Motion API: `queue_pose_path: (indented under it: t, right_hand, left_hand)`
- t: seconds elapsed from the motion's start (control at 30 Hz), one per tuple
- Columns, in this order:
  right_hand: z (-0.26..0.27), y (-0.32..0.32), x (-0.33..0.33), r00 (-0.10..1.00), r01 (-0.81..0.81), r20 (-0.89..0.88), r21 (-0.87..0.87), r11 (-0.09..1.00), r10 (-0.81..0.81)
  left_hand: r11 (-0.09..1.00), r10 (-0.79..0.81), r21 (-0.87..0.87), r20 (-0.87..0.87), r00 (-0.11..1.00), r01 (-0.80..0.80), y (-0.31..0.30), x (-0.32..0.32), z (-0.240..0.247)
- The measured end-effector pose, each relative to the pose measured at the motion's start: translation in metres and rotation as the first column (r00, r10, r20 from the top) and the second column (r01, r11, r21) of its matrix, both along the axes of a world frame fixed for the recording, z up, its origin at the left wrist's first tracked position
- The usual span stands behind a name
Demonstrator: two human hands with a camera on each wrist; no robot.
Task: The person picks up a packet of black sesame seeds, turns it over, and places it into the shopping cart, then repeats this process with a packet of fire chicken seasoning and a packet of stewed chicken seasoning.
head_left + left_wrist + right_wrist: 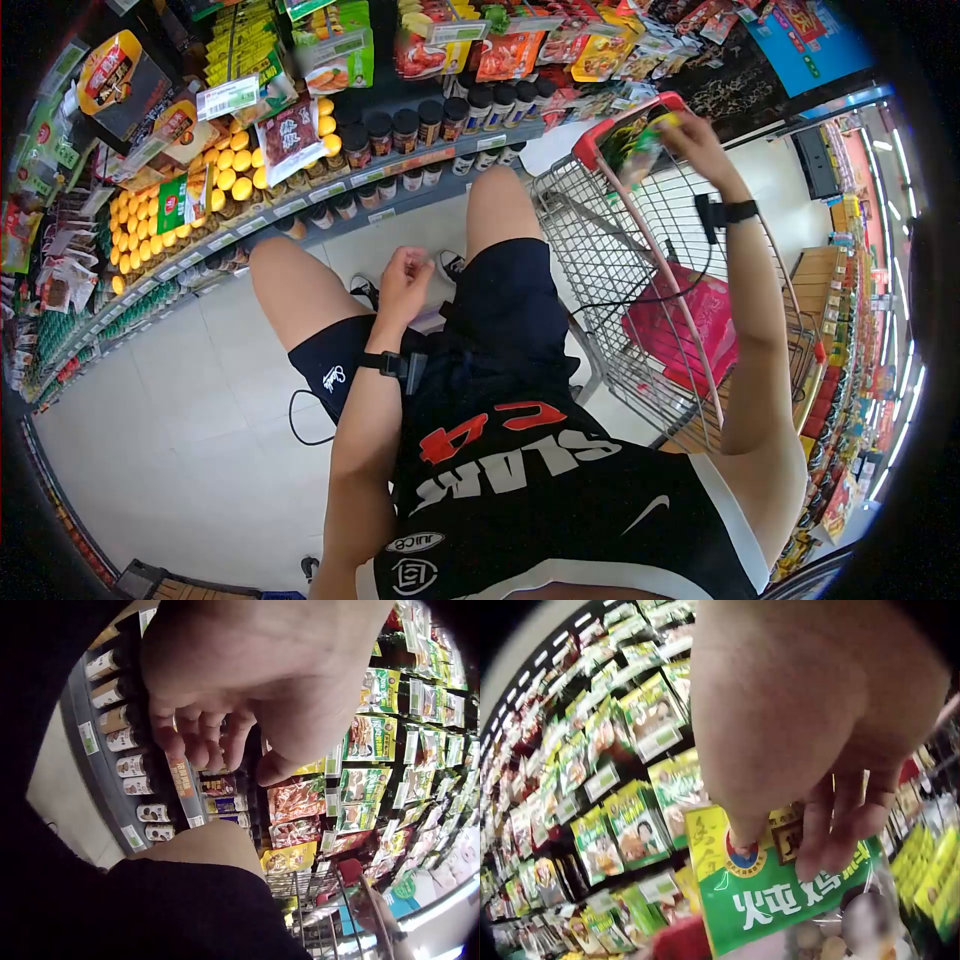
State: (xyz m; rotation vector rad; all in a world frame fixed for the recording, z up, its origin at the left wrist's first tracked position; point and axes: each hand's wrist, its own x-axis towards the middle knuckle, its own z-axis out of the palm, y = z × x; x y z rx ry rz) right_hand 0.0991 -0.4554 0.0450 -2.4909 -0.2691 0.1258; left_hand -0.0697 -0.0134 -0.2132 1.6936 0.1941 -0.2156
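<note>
My right hand (705,155) pinches the top edge of a yellow-and-green seasoning packet (641,160) with a clear lower part. In the head view it hangs over the far end of a wire shopping cart (668,262). In the right wrist view, thumb and fingers lie over the yellow top of this food packet (784,904), and its lower end runs out of the frame. My left hand (405,280) hangs between the knees with loosely curled fingers and holds nothing. The left wrist view shows that hand (262,682) in front of the shelves.
Several dark-lidded jars (405,128) line the shelf ahead, and yellow-capped bottles (228,170) fill its left part. Hanging packets (622,832) cover the racks. A pink panel (690,330) shows through the cart's wires. A black cable (640,298) crosses the cart.
</note>
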Motion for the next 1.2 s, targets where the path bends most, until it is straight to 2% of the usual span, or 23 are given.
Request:
queue_pose_path:
  t: [0.03, 0.1, 0.17, 0.2, 0.3, 0.33, 0.53, 0.67, 0.77, 0.97, 1.07, 1.2]
  right_hand:
    - [-0.016, 0.004, 0.001, 0.997, -0.074, -0.004, -0.087, 0.993, 0.074]
    - [-0.058, -0.004, 0.011, 0.974, -0.088, -0.212, -0.025, 0.996, 0.081]
    - [-0.085, -0.003, 0.016, 0.963, -0.213, -0.195, -0.134, 0.968, 0.185]
    - [-0.101, -0.001, 0.016, 0.963, -0.143, -0.235, -0.027, 0.989, 0.133]
    - [-0.125, -0.003, 0.025, 0.975, -0.048, -0.216, 0.036, 0.998, 0.055]
    - [-0.127, -0.007, 0.027, 0.954, 0.026, -0.298, 0.073, 0.997, -0.003]
    - [-0.130, -0.015, 0.026, 0.943, 0.138, -0.321, 0.116, 0.984, -0.094]
    - [-0.134, -0.020, 0.023, 0.929, 0.080, -0.366, 0.089, 0.993, -0.042]
    - [-0.141, -0.023, 0.025, 0.949, 0.038, -0.314, 0.085, 0.996, -0.009]
    - [-0.141, -0.020, 0.025, 0.962, 0.020, -0.271, 0.212, 0.977, 0.039]
    - [-0.148, -0.026, 0.025, 0.970, -0.028, -0.238, 0.111, 0.993, 0.054]
    - [-0.157, -0.025, 0.027, 0.943, 0.057, -0.332, 0.196, 0.979, 0.011]
  left_hand:
    - [1.000, -0.009, 0.000, -0.005, 1.000, 0.009, 0.000, 0.000, -0.002]
    - [1.000, -0.007, 0.001, 0.006, 1.000, 0.007, 0.000, -0.001, 0.006]
    - [1.000, 0.005, 0.001, 0.023, 1.000, -0.005, 0.002, -0.003, 0.006]
    - [1.000, 0.015, -0.001, 0.035, 0.999, -0.015, 0.004, -0.003, 0.002]
    - [0.999, 0.037, 0.039, 0.022, 0.999, -0.037, 0.009, -0.006, 0.003]
    - [0.997, 0.039, 0.059, 0.008, 0.999, -0.040, 0.010, -0.007, 0.005]
    - [0.999, 0.046, 0.003, 0.044, 0.998, -0.047, 0.013, -0.006, -0.003]
    - [0.999, 0.045, 0.024, 0.021, 0.999, -0.045, 0.013, -0.005, -0.004]
    - [0.999, 0.024, 0.025, 0.013, 1.000, -0.024, 0.010, -0.005, -0.003]
    - [0.999, 0.002, 0.051, 0.038, 0.999, -0.004, 0.006, -0.003, -0.005]
    - [0.998, -0.010, 0.058, 0.024, 1.000, 0.009, 0.005, -0.004, -0.004]
    - [0.998, -0.030, 0.060, -0.019, 0.999, 0.031, 0.007, -0.004, 0.002]
